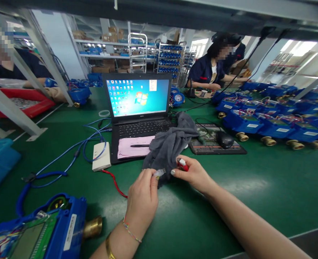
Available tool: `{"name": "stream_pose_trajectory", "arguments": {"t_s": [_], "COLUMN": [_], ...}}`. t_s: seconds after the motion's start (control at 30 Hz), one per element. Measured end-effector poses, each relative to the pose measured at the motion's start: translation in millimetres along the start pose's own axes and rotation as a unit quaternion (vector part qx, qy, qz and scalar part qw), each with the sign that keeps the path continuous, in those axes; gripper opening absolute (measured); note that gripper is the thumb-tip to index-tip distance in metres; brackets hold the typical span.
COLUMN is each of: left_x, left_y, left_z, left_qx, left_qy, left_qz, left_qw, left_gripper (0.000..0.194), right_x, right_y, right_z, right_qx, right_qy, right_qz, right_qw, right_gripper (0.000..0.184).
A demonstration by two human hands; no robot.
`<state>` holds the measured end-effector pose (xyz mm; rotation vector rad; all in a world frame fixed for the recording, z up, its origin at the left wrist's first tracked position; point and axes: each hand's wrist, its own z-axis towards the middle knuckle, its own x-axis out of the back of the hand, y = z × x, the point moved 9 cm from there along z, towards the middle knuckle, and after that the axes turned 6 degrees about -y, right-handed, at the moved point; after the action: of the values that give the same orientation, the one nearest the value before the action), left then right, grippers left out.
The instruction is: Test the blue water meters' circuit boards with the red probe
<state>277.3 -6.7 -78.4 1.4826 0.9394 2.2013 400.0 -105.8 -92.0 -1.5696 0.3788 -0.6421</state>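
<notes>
My left hand (144, 192) is closed, pinching a small clear-and-whitish connector (159, 173) with a row of thin metal pins that point right. My right hand (195, 174) is closed around a small red-and-white object (183, 164); most of it is hidden in the fingers, so its kind cannot be made out. The two hands are close together but apart. Just behind them a crumpled dark grey cloth (166, 142) lies partly over the laptop (141, 126). A red cable (115, 183) runs from a white box (101, 156) and disappears behind my left hand.
A blue meter housing (75, 226) with circuit board and brass fitting stands front left. Blue cables (78, 145) sprawl left of the laptop. On the right are a mouse (225, 139) on a mat and several blue meters (272, 126). Co-workers (206, 73) sit across the bench.
</notes>
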Motion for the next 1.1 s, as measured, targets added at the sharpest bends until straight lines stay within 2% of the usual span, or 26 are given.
{"name": "stream_pose_trajectory", "arguments": {"t_s": [0.1, 0.33, 0.43, 0.63, 0.9, 1.1], "left_x": [-1.1, -3.8, -5.7, -8.7, -13.1, -14.3], "left_y": [-0.6, -1.4, -0.9, 4.2, 8.2, 7.2], "left_z": [0.4, 0.4, 0.5, 0.0, 0.8, 1.4], "left_qx": [0.002, 0.002, 0.001, -0.015, -0.02, -0.009], "left_qy": [-0.009, -0.023, -0.031, -0.051, -0.073, -0.066], "left_qz": [0.003, 0.01, 0.011, 0.013, 0.035, 0.046], "left_qw": [1.0, 1.0, 0.999, 0.998, 0.997, 0.997], "left_gripper": [0.021, 0.021, 0.021, 0.022, 0.022, 0.023], "right_x": [-10.1, -16.9, -21.3, -28.1, -21.3, -24.9], "right_y": [-1.4, 3.0, 8.4, 13.6, 7.8, 9.8], "right_z": [-0.7, -1.8, -1.0, 1.2, -1.0, 1.4], "right_qx": [0.0, -0.008, -0.016, -0.02, 0.031, 0.038], "right_qy": [-0.032, -0.064, -0.07, -0.068, -0.034, -0.019], "right_qz": [0.039, 0.07, 0.076, 0.054, -0.042, -0.039], "right_qw": [0.999, 0.995, 0.995, 0.996, 0.998, 0.998], "right_gripper": [0.037, 0.02, 0.025, 0.035, 0.019, 0.015]}}
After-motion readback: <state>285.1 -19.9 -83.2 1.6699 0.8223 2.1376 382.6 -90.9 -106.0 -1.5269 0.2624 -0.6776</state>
